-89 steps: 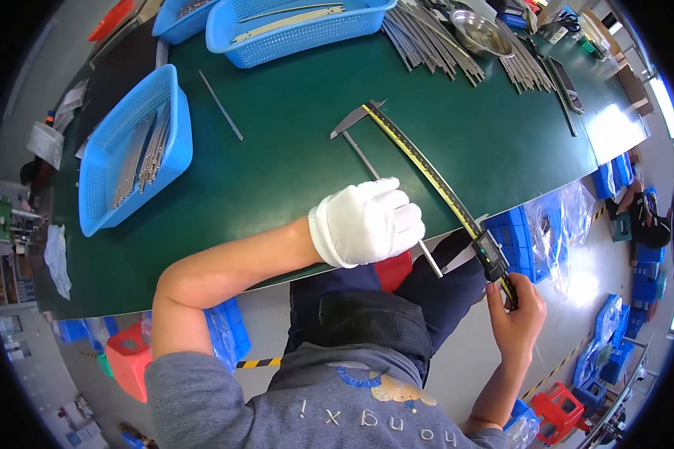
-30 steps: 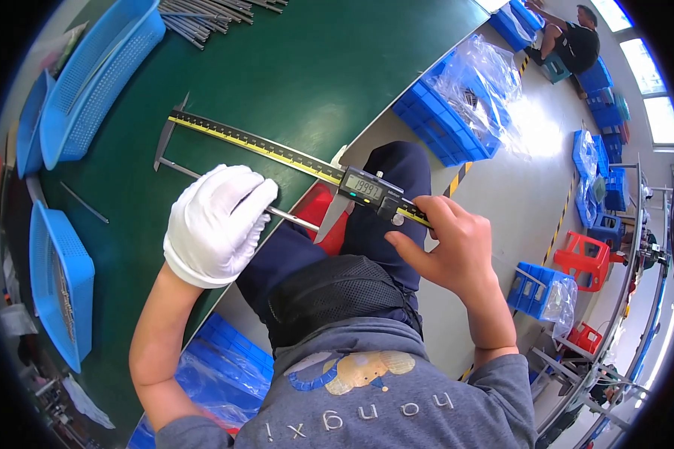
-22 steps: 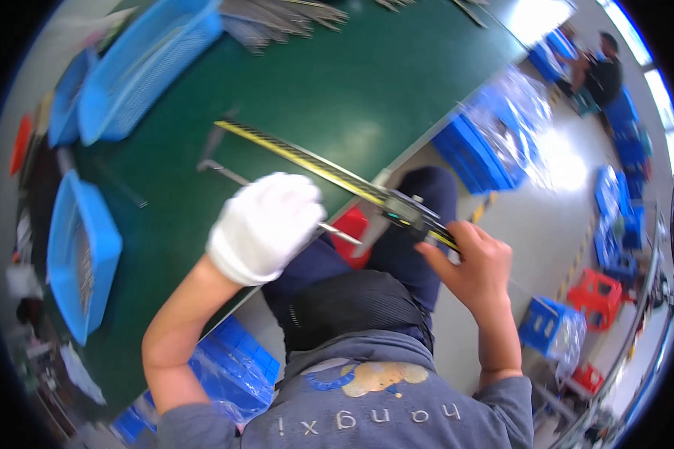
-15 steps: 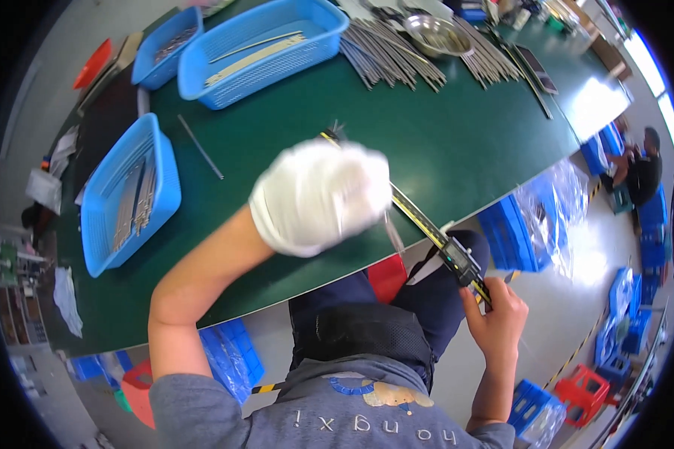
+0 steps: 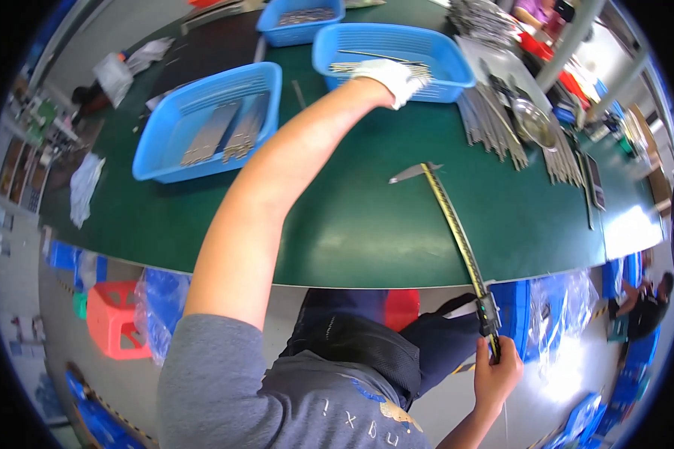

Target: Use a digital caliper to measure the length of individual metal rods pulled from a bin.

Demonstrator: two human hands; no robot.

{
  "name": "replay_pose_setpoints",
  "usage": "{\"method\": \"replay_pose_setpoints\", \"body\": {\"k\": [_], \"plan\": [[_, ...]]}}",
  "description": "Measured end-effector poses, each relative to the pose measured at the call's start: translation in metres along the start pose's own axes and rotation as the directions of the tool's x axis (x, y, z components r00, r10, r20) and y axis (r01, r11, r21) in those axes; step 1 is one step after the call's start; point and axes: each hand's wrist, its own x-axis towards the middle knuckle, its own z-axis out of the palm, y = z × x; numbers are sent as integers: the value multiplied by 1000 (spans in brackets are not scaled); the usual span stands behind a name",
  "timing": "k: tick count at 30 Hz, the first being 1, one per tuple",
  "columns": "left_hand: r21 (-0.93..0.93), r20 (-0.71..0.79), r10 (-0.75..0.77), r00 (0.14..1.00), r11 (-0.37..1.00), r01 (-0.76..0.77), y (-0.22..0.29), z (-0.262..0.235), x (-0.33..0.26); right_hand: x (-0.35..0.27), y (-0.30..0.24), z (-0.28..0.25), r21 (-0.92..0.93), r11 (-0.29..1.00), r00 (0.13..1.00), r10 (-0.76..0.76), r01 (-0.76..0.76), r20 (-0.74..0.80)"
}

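My left hand (image 5: pixel 386 79), in a white glove, reaches over the near rim of the far blue basket (image 5: pixel 457 84). Thin metal rods (image 5: pixel 352 67) lie in that basket right beside the glove. Its fingers are mostly hidden, so their grip does not show. My right hand (image 5: pixel 497 372), bare, is closed around the near end of a long digital caliper (image 5: pixel 460 228). The caliper's display unit lies just beyond my fingers, past the table edge. Its beam slants over the green table, with the jaws at the far end.
A nearer blue basket (image 5: pixel 153 168) on the left holds flat metal strips. Another blue basket (image 5: pixel 296 31) stands behind. Bundled rods (image 5: pixel 490 123), a metal bowl (image 5: pixel 533 123) and a phone-like device (image 5: pixel 594 179) lie at the right. Someone in dark clothes (image 5: pixel 648 308) sits far right.
My left hand has moved away from over the caliper to the far basket, its arm stretched out. My right hand keeps hold of the caliper. The whole view has shifted.
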Motion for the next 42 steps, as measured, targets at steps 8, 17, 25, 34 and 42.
{"method": "replay_pose_setpoints", "body": {"k": [8, 17, 25, 34, 42], "plan": [[142, -44, 41, 998, 989, -34, -16, -4, -51, 9, 6, 4, 50, 996, 996, -80, 78, 41], [313, 26, -393, 919, 877, 365, -95, -91, -109, 14, 15, 3, 67, 992, 992, -109, 104, 64], [-381, 405, -612, 680, 563, 734, -199, -62, -172, 17, 6, 1, 115, 991, 995, -80, 72, 64], [-146, 426, -698, 575, 574, 806, -183, -59, -145, 11, 0, -4, 86, 995, 996, -51, 45, 69], [-252, 160, -564, 810, 770, 586, -160, -115, -167, 17, -5, -9, 100, 994, 996, -47, 39, 75]]}}
